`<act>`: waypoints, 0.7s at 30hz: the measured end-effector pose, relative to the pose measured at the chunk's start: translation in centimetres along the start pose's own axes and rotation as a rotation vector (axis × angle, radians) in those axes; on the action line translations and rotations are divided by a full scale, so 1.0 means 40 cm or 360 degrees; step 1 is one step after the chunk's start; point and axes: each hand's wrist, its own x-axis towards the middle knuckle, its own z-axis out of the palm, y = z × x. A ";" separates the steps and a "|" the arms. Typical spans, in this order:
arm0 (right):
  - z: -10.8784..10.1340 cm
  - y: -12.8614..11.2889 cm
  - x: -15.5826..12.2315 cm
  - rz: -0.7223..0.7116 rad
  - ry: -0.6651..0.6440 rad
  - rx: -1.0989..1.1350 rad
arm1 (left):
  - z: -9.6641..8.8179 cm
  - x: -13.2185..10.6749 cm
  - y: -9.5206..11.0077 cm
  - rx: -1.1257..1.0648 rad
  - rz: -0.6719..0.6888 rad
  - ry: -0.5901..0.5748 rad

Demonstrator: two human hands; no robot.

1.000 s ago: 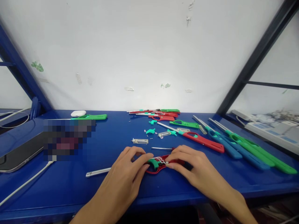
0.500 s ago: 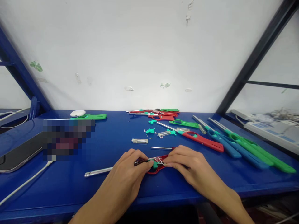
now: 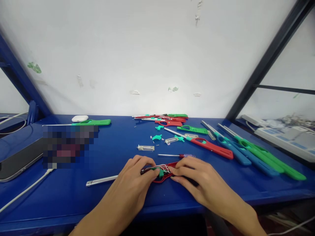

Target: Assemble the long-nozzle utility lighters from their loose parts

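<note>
An opened red lighter body (image 3: 164,173) with a teal trigger and thin white wires lies on the blue table (image 3: 118,196) near its front edge. My left hand (image 3: 135,183) pinches its left end, fingers closed on it. From the right, my right hand (image 3: 197,180) presses on the red shell with curled fingers beside the wires. A metal tube (image 3: 100,180) sticks out to the left of my left hand. Just behind my hands lies a small screwdriver (image 3: 176,155).
Long red, green and blue lighters (image 3: 246,149) lie at the right and back, with loose teal parts (image 3: 157,137) and a clear tank (image 3: 146,148) in the middle. A phone (image 3: 19,160) with a white cable lies at the left, a white case (image 3: 79,118) behind.
Both hands have drawn closer together over the red lighter body. The view has shifted slightly; the parts on the table stay put.
</note>
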 end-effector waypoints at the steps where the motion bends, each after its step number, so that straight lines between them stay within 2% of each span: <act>1: 0.000 0.003 0.001 -0.0017 -0.0005 0.0006 | 0.000 0.000 -0.001 -0.0008 -0.0003 0.0003; 6: -0.007 0.010 0.007 -0.0111 -0.0018 0.0041 | 0.000 0.002 -0.003 -0.0061 -0.0010 0.0027; 16: -0.011 0.009 0.001 -0.0061 -0.0045 0.0071 | 0.002 -0.004 -0.006 -0.0113 -0.0141 0.0130; 21: -0.013 0.006 0.004 -0.0047 -0.0028 0.0089 | 0.002 -0.004 -0.009 -0.0076 -0.0137 0.0211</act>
